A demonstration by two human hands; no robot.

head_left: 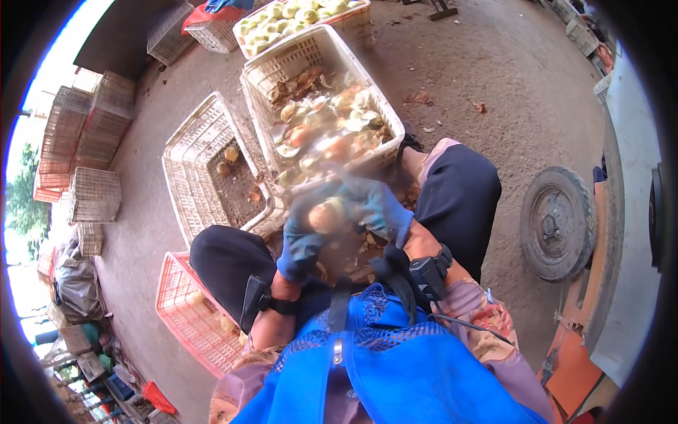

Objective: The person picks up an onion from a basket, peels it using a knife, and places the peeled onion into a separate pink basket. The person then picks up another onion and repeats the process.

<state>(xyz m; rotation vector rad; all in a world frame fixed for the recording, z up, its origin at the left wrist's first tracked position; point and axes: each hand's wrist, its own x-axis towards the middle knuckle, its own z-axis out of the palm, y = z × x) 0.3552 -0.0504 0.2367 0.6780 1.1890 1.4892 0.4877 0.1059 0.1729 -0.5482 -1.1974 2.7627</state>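
Observation:
My left hand (304, 237), in a blue-grey glove, is wrapped round an onion (326, 215) with pale, partly peeled skin. My right hand (378, 206), gloved in blue, is curled close beside the onion on its right. Whatever its fingers hold is hidden, and a blur covers this area. Just beyond both hands stands a white plastic crate (367, 71) with onion peels (332, 127) and cut pieces inside. To its left, a second white crate (185, 180) lies between my knee and the peel crate, with a few onions (230, 153) visible within its frame.
Behind the peel crate is a crate of peeled onions (293, 15). A pink crate (201, 311) sits by my left leg. Stacked crates (95, 127) line the left side. A wheel (558, 224) of a vehicle stands to my right. Bits of peel (480, 108) litter the ground.

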